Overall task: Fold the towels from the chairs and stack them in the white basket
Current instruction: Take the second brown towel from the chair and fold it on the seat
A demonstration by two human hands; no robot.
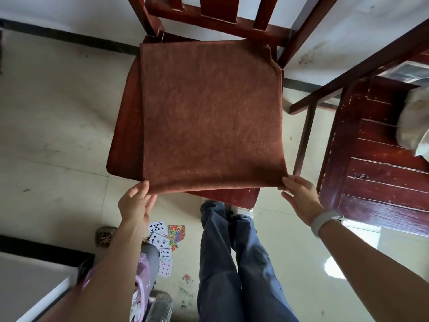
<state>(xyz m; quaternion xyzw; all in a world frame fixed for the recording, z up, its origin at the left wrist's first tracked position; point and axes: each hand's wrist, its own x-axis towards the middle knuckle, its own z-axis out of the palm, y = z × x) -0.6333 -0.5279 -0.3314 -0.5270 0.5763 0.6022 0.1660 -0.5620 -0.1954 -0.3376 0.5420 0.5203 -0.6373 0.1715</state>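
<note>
- Rust-brown terry towel (211, 117): lies spread flat over the seat of a dark red wooden chair (126, 126), covering most of it; a strip of seat shows along the left side and at the near right corner. The nap is fine and even, and a stitched hem runs along the right edge. The far right corner is slightly rumpled.
- Left hand (135, 203): holds the near left corner of the towel, fingers curled at its edge.
- Right hand (300, 196): holds the near right corner, fingers clamped on the cloth; a pale band (325, 223) circles the wrist.
- Second dark red slatted chair (380, 163): stands just beside, to the right.
- Playing cards (162, 249): scattered on the pale tiled floor (58, 126), near the person's blue trouser legs (232, 263).
</note>
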